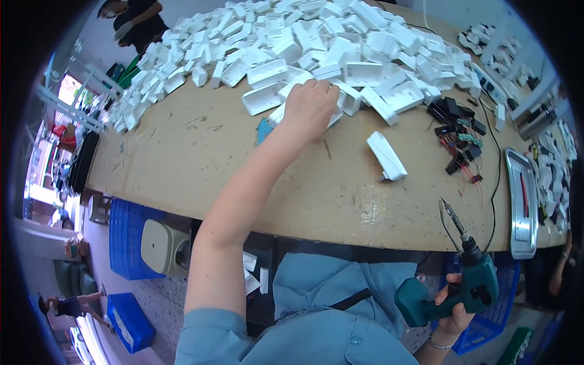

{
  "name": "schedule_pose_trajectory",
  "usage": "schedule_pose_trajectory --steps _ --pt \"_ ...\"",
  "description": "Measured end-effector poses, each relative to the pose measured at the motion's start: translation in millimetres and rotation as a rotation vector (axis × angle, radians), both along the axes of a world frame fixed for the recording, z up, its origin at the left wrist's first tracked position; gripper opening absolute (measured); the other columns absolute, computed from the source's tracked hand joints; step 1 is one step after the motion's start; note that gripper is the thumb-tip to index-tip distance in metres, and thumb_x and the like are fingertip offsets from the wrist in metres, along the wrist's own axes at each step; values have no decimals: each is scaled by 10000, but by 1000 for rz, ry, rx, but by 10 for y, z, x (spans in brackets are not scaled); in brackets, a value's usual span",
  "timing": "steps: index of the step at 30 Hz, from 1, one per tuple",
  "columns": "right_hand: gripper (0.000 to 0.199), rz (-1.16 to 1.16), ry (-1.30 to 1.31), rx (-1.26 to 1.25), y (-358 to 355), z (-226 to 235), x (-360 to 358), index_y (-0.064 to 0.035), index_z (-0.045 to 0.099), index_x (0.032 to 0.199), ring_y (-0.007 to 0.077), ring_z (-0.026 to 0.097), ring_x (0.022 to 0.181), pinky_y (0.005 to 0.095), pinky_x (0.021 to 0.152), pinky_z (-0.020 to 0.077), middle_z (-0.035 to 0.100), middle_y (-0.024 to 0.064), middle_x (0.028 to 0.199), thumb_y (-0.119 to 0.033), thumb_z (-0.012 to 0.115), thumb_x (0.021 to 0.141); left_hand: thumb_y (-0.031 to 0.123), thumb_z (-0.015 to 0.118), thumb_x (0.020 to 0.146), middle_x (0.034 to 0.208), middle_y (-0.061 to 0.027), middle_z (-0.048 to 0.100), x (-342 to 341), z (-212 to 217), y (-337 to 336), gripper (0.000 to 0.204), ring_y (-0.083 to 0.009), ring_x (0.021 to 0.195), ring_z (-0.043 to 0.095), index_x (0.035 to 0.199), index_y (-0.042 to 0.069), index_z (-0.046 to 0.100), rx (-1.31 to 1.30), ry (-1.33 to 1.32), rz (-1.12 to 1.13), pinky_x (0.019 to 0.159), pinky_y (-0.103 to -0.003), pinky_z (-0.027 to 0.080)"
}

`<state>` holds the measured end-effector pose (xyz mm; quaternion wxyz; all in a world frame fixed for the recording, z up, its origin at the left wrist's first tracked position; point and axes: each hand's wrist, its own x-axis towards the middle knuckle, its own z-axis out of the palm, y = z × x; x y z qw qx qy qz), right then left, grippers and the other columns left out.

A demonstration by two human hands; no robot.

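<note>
My left hand point(311, 106) reaches to the near edge of a big heap of white plastic cases point(365, 73). Its fingers are bent around one of those cases, and the fingertips are hidden behind the knuckles. At the lower right, my right hand point(453, 307) grips the handle of a green pistol-shaped soldering gun point(480, 280). The gun's metal tip and a thin curved tube point up over the table's front edge. Between the two hands a single closed white case point(386, 156) lies apart from the heap on the brown tabletop point(292, 194).
Black parts with red wires point(459, 137) lie right of the lone case. A metal tray point(522, 207) holding a red stick-like tool sits at the right edge, with a black cable point(497, 176) beside it. Blue crates point(131, 240) and a stool point(163, 246) stand below. Another person point(137, 24) works at the far left.
</note>
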<state>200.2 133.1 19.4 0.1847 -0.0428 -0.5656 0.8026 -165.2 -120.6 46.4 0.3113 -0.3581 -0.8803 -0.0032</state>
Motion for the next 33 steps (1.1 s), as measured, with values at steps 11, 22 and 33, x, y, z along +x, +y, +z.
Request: schedule_pose_trajectory --steps 11,22,33 --pt "714 -60 -4 -61 177 -145 44 67 330 1266 195 593 704 263 579 506 516 247 1124 -267 709 762 28 512 792 862 -119 554 446 279 -403 187 -245 812 569 966 -4 571 388 -630 71 714 -353 465" --pt "708 -80 40 -134 114 -63 -62 71 368 1238 210 626 678 278 574 530 545 261 1084 -247 742 727 56 579 786 950 -117 524 1557 -326 80 434 -188 885 535 1180 -12 410 825 -969 51 761 -290 440" --pt "675 -38 55 -71 124 -111 6 74 350 1249 184 589 705 260 582 505 515 247 1124 -270 691 779 140 650 745 1037 -152 517 1358 -174 -53 364 -263 954 525 1066 2 550 694 -744 -226 816 -358 432"
